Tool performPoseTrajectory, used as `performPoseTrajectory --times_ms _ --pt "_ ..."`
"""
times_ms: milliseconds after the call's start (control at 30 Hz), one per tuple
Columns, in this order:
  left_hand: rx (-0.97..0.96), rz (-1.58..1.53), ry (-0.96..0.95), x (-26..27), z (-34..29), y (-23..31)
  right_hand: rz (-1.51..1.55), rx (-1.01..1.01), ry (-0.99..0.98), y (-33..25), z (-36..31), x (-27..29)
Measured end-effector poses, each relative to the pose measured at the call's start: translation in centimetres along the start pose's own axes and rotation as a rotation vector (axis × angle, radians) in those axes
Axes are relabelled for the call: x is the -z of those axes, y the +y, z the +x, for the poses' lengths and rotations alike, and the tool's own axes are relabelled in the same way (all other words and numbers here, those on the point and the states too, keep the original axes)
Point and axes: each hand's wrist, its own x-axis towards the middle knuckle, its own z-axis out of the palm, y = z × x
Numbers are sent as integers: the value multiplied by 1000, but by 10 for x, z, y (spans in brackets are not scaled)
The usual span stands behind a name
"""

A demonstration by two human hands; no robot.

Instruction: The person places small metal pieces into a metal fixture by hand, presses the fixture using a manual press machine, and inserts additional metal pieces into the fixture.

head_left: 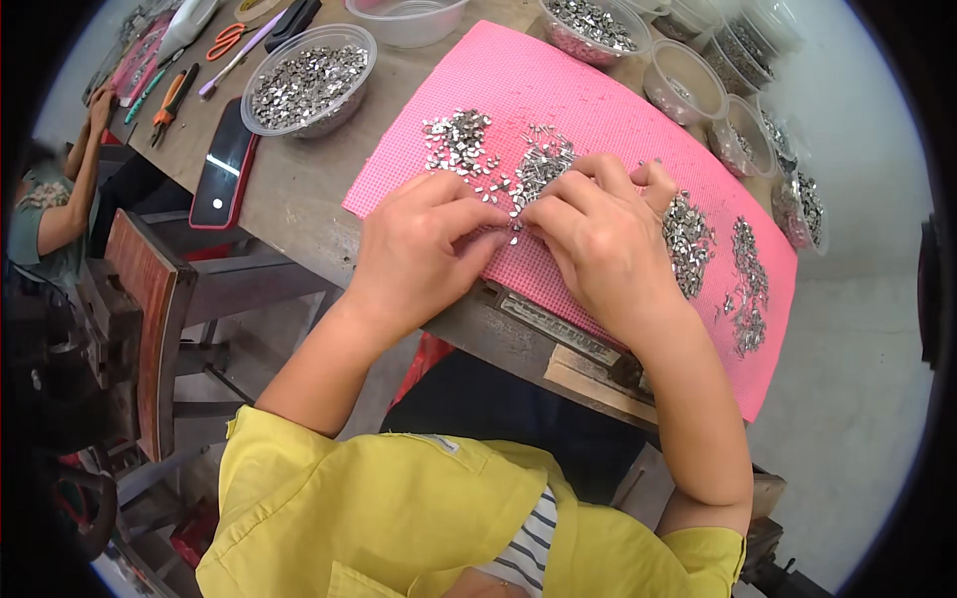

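Over the pink mat, my left hand and right hand face each other, fingertips close; whether either pinches a piece I cannot tell. Small metal pieces lie heaped on it. I'm probably handling them singly; next calls for a light, exact pinch.

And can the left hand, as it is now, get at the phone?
Likely yes. The phone lies on the table to the left of the left hand, with only flat mat and bare table between them; the bowl beside it does not seem to block the way.
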Motion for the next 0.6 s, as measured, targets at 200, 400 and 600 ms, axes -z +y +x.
performPoseTrajectory --times_ms 200,400,600 --pt "-118 90 -104 -2 9 -2 16 -45 0 -2 0 -1" --pt "-139 142 -122 -6 12 -7 84 -115 3 -16 -7 1" --pt "-243 53 -114 -4 13 -11 104 -195 26 -28 -11 -7"
